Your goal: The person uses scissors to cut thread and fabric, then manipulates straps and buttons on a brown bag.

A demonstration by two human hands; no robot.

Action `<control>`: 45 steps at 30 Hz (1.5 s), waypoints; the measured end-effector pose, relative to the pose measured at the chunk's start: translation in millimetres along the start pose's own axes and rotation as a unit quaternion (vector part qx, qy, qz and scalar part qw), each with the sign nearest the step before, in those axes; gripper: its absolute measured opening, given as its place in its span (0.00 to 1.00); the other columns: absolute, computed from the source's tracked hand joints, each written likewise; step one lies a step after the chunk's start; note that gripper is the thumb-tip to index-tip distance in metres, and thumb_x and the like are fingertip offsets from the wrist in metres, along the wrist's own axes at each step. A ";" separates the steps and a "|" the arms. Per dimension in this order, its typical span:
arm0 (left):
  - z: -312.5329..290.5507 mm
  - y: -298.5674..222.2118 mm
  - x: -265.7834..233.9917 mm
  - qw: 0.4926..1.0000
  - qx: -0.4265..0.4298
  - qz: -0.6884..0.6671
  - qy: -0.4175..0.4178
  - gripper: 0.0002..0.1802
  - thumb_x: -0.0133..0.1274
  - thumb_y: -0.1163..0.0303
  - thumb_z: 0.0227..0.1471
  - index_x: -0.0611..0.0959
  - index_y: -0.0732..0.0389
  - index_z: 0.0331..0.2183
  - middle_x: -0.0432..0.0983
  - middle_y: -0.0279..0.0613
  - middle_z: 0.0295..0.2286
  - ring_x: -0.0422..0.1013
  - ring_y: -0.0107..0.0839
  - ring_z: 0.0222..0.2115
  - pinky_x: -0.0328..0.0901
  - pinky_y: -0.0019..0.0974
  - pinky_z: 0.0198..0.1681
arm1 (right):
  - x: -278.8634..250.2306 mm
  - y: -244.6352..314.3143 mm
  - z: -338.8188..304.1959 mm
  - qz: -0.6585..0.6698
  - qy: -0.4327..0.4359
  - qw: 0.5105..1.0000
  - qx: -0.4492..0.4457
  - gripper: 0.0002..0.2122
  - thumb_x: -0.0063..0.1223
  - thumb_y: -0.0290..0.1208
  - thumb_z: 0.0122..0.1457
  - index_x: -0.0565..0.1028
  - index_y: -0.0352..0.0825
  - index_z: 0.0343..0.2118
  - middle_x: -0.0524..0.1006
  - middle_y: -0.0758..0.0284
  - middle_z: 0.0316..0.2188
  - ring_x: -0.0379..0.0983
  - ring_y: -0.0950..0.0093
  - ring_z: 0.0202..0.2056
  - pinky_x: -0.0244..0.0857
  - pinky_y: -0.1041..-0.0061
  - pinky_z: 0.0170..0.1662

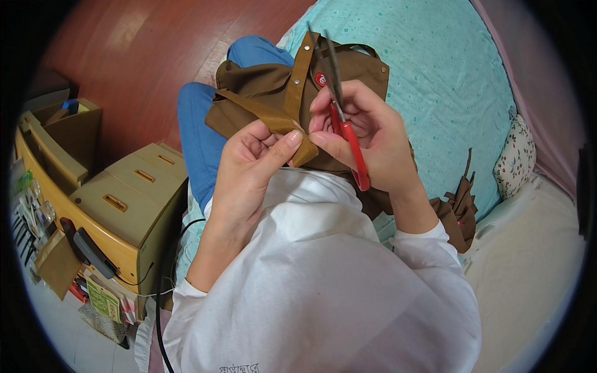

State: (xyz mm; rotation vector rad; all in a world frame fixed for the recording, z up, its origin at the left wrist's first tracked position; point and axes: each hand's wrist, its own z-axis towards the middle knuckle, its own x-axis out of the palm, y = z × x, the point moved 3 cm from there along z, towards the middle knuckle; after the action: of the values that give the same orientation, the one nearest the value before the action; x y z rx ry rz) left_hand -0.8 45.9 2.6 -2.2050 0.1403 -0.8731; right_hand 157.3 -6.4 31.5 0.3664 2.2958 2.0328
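Note:
A brown cloth bag (249,82) lies across my lap, with a tan strap (300,71) bearing metal snaps and a small red round badge (321,79). My left hand (245,165) pinches the folded end of a second tan strap (305,153) between thumb and fingers. In my right hand (382,143) is a pair of scissors (353,149) with red handles. Their dark blades point away from me over the bag, slightly apart. The right thumb and fingertips come close to the strap end; whether they grip it too I cannot tell.
Underneath is a bed with a turquoise patterned sheet (429,56). At right lie another brown cloth piece (457,217) and a floral cushion (517,149). To the left stand beige drawers (134,193) on a wooden desk, with a black cable (160,311) running near my left arm.

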 end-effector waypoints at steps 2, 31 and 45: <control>-0.7 -0.3 -0.3 1.000 -0.005 0.001 -0.002 0.11 0.57 0.71 0.56 0.80 0.65 0.40 0.78 0.33 0.31 0.69 0.17 0.30 0.63 0.24 0.35 | 0.5 1.0 1.6 -0.031 0.038 0.999 0.022 0.14 0.58 0.18 0.54 0.70 0.30 0.44 0.74 0.70 0.36 0.71 0.83 0.36 0.67 0.84 0.42; 2.6 -17.4 -19.9 0.982 0.176 0.025 -0.059 0.31 0.53 0.80 0.55 0.65 0.66 0.59 0.72 0.40 0.48 0.68 0.24 0.46 0.62 0.30 0.52 | -20.1 -42.2 -2.7 -0.008 0.111 0.991 0.080 0.13 0.58 0.21 0.53 0.70 0.32 0.41 0.71 0.71 0.37 0.68 0.82 0.38 0.64 0.81 0.44; 3.4 -19.9 -32.2 0.979 0.174 0.039 -0.101 0.30 0.55 0.78 0.55 0.66 0.65 0.59 0.72 0.36 0.44 0.69 0.22 0.43 0.63 0.27 0.51 | -47.1 -52.1 -42.9 -0.036 0.087 0.983 0.157 0.12 0.55 0.16 0.50 0.70 0.33 0.38 0.69 0.72 0.35 0.65 0.82 0.37 0.61 0.82 0.44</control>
State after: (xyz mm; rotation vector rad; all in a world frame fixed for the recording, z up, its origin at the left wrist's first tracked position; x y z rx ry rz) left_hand -26.3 73.5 -3.1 -1.9296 -0.0230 -0.5766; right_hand 187.3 -63.5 -19.5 0.1178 2.6981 1.7315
